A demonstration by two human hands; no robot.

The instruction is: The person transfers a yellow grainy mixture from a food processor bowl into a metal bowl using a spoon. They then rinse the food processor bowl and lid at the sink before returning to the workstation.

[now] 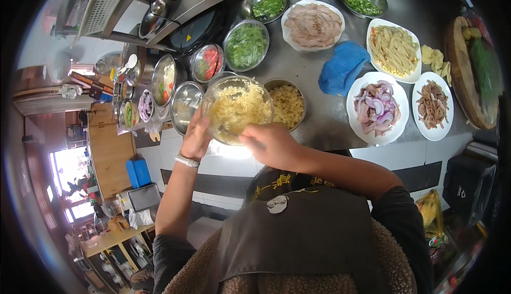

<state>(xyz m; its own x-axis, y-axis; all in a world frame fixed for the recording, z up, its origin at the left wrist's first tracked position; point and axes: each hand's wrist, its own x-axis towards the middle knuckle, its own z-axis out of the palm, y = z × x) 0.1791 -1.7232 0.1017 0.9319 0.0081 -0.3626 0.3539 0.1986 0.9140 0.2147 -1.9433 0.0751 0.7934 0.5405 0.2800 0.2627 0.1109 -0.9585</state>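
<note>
My left hand (196, 135) grips the side of a clear bowl (206, 108) above the counter's front edge. Inside it are pale yellow minced pieces, likely garlic (243, 98), wet towards the near side. My right hand (273, 144) is closed round the handle of a metal utensil, apparently a spoon (229, 131), whose blurred head dips into the mince. Behind the clear bowl, partly covered by it, a steel bowl (304, 110) holds more chopped mince (286, 104). An empty-looking steel bowl (185, 106) stands just left of my left hand.
On the steel counter (295, 68) lie a blue cloth (344, 68), sliced meat (313, 24), meat with red onion (377, 106), shredded meat (431, 104) and bowls of chopped greens (246, 46). A round wooden chopping board (463, 74) stands right. A metal shelf (191, 8) overhangs the back left.
</note>
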